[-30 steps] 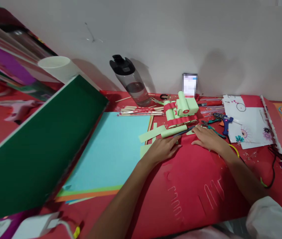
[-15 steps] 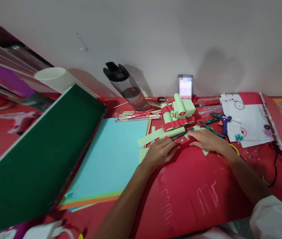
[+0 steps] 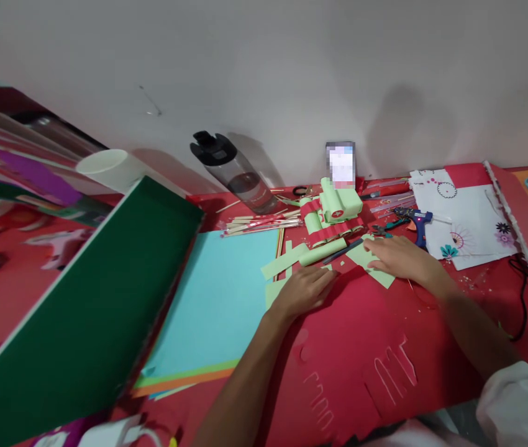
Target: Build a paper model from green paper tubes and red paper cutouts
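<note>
A large red paper sheet (image 3: 352, 347) with pencilled or cut zigzag lines lies in front of me. At its upper left corner, my left hand (image 3: 308, 288) rests with bent fingers closed on the edge; its thumb is hidden. Just beyond the sheet's upper right part, my right hand (image 3: 397, 256) lies with fingers stretched over a light green paper piece (image 3: 382, 278), touching it. Between the hands lie a dark pen-like stick (image 3: 342, 251) and a rolled green paper tube (image 3: 322, 252). Behind them stands a green and red paper model (image 3: 333, 214) resembling a tank.
A phone (image 3: 341, 162) leans at the wall behind the model. To the left stand a water bottle (image 3: 240, 174), blue paper (image 3: 217, 298) and a tilted green board (image 3: 91, 298). Pliers (image 3: 385, 229), a blue glue gun (image 3: 417, 220) and patterned paper (image 3: 469, 217) lie right.
My right hand has come off the red sheet's edge onto the green paper, which shows more now. The left hand stays at the corner. The view has shifted slightly.
</note>
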`<state>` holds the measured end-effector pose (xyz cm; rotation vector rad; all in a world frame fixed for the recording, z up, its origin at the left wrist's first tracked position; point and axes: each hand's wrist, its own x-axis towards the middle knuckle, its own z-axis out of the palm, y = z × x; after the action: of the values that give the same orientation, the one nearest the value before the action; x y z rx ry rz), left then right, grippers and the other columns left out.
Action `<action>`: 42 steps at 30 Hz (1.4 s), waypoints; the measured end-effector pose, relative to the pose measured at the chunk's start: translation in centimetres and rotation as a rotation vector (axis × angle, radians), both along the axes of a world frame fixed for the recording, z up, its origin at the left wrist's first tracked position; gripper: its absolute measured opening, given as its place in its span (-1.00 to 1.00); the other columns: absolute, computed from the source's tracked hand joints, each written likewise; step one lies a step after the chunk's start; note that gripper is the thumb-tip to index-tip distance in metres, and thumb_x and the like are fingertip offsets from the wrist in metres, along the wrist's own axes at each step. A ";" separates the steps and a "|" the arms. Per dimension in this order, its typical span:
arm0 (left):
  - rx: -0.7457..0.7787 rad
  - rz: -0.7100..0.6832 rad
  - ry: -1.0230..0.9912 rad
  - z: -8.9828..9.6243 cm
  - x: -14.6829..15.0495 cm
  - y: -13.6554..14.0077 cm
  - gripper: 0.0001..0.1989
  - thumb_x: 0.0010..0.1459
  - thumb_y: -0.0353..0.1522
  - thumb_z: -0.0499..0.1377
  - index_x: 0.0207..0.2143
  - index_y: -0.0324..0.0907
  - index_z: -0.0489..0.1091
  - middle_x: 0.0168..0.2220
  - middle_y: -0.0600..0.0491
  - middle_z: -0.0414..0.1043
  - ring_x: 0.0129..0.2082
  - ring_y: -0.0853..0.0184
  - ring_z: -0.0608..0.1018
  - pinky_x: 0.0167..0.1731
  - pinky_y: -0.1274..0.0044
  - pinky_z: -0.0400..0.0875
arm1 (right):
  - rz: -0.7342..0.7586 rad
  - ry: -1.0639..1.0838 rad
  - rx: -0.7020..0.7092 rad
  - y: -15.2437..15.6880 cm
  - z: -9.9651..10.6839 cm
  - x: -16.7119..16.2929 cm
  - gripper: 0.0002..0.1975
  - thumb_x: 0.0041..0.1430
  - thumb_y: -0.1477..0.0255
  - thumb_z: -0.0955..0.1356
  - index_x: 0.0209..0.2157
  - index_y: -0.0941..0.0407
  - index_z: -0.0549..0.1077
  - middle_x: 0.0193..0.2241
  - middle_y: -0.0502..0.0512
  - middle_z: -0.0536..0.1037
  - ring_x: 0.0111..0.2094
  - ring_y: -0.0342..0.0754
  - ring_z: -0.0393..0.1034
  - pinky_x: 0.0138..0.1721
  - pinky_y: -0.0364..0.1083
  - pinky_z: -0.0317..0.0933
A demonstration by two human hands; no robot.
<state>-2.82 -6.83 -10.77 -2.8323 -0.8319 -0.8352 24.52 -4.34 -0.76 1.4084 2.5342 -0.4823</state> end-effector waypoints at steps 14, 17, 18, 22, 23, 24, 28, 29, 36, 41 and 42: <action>-0.042 0.012 0.039 0.0 -0.1 -0.2 -0.82 0.40 -0.48 0.02 -0.16 -0.18 0.42 -0.48 0.05 0.51 -0.51 0.33 0.53 -0.46 0.49 0.30 | -0.252 -0.319 -0.038 0.0 -0.5 0.4 -0.66 0.35 0.55 0.31 0.10 0.26 0.54 0.03 0.52 0.63 0.06 0.34 0.58 -0.06 0.11 0.40; -0.043 0.014 0.049 0.0 -0.1 -0.2 -0.82 0.39 -0.49 0.02 -0.18 -0.18 0.41 -0.49 0.06 0.51 -0.52 0.34 0.52 -0.47 0.50 0.28 | -0.248 -0.328 -0.056 0.1 -0.2 0.3 -0.64 0.37 0.58 0.27 0.10 0.29 0.54 0.01 0.54 0.64 0.06 0.33 0.58 -0.04 0.11 0.39; -0.044 0.014 0.050 0.0 -0.1 -0.2 -0.82 0.38 -0.50 0.02 -0.18 -0.18 0.41 -0.49 0.06 0.51 -0.51 0.33 0.53 -0.46 0.49 0.29 | -0.242 -0.331 -0.063 0.1 -0.2 0.2 -0.63 0.36 0.60 0.24 0.09 0.30 0.55 0.00 0.54 0.64 0.06 0.33 0.58 -0.04 0.12 0.39; -0.052 0.025 0.038 -0.2 -0.1 -0.2 -0.85 0.39 -0.48 0.05 -0.18 -0.18 0.42 -0.46 0.06 0.53 -0.50 0.32 0.55 -0.44 0.48 0.33 | -0.195 -0.331 -0.101 0.3 0.4 0.1 -0.65 0.32 0.57 0.27 0.05 0.32 0.56 -0.02 0.57 0.64 0.03 0.36 0.59 -0.08 0.13 0.37; -0.058 0.029 0.037 -0.3 -0.2 -0.2 -0.85 0.39 -0.48 0.05 -0.18 -0.18 0.42 -0.47 0.06 0.53 -0.50 0.32 0.55 -0.44 0.48 0.33 | -0.179 -0.325 -0.107 0.3 0.6 0.2 -0.65 0.31 0.54 0.29 0.05 0.30 0.56 -0.01 0.56 0.64 0.02 0.36 0.59 -0.09 0.12 0.36; -0.064 0.032 0.038 -0.3 -0.2 -0.2 -0.84 0.39 -0.48 0.05 -0.18 -0.18 0.42 -0.47 0.06 0.53 -0.50 0.32 0.55 -0.44 0.48 0.34 | -0.161 -0.317 -0.111 0.4 0.9 0.4 -0.65 0.31 0.51 0.29 0.05 0.28 0.55 -0.01 0.53 0.65 0.01 0.35 0.59 -0.10 0.11 0.35; -0.085 0.032 0.037 -0.5 -0.3 -0.2 -0.84 0.40 -0.46 0.04 -0.18 -0.18 0.43 -0.45 0.03 0.55 -0.49 0.30 0.57 -0.45 0.48 0.35 | -0.115 -0.236 -0.085 0.6 1.9 1.7 -0.68 0.36 0.40 0.26 0.06 0.18 0.48 -0.11 0.37 0.68 -0.11 0.26 0.61 -0.19 0.03 0.28; -0.093 0.033 0.039 -0.4 -0.3 -0.1 -0.83 0.40 -0.45 0.04 -0.19 -0.18 0.43 -0.45 0.03 0.55 -0.50 0.30 0.57 -0.45 0.48 0.35 | -0.116 -0.210 -0.076 0.7 2.1 2.1 -0.71 0.37 0.39 0.26 0.03 0.16 0.48 -0.15 0.33 0.68 -0.15 0.23 0.60 -0.23 0.00 0.25; -0.102 0.056 0.060 -0.3 -0.2 -0.1 -0.82 0.41 -0.43 0.04 -0.22 -0.17 0.42 -0.47 0.03 0.54 -0.51 0.30 0.55 -0.46 0.47 0.34 | -0.169 -0.098 0.013 0.9 2.9 3.9 -0.74 0.45 0.29 0.17 -0.07 0.09 0.40 -0.32 0.17 0.60 -0.37 0.10 0.45 -0.39 -0.05 -0.01; -0.104 0.040 0.058 -0.4 -0.3 -0.1 -0.83 0.41 -0.43 0.03 -0.19 -0.17 0.43 -0.44 0.02 0.55 -0.48 0.30 0.57 -0.43 0.48 0.35 | -0.172 -0.130 -0.073 0.9 3.2 4.5 -0.74 0.47 0.25 0.17 -0.13 0.07 0.40 -0.33 0.14 0.57 -0.41 0.04 0.39 -0.39 -0.07 -0.04; -0.107 0.036 0.059 -0.4 -0.3 -0.1 -0.82 0.40 -0.43 0.03 -0.18 -0.17 0.43 -0.43 0.02 0.56 -0.47 0.30 0.57 -0.43 0.48 0.35 | -0.151 -0.128 -0.098 0.9 3.2 4.5 -0.75 0.46 0.25 0.18 -0.13 0.07 0.40 -0.34 0.14 0.55 -0.41 0.04 0.38 -0.40 -0.07 -0.04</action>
<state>-3.16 -6.91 -11.20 -2.9081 -0.9437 -0.7204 29.02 -3.41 2.45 1.5486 2.2842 -0.5156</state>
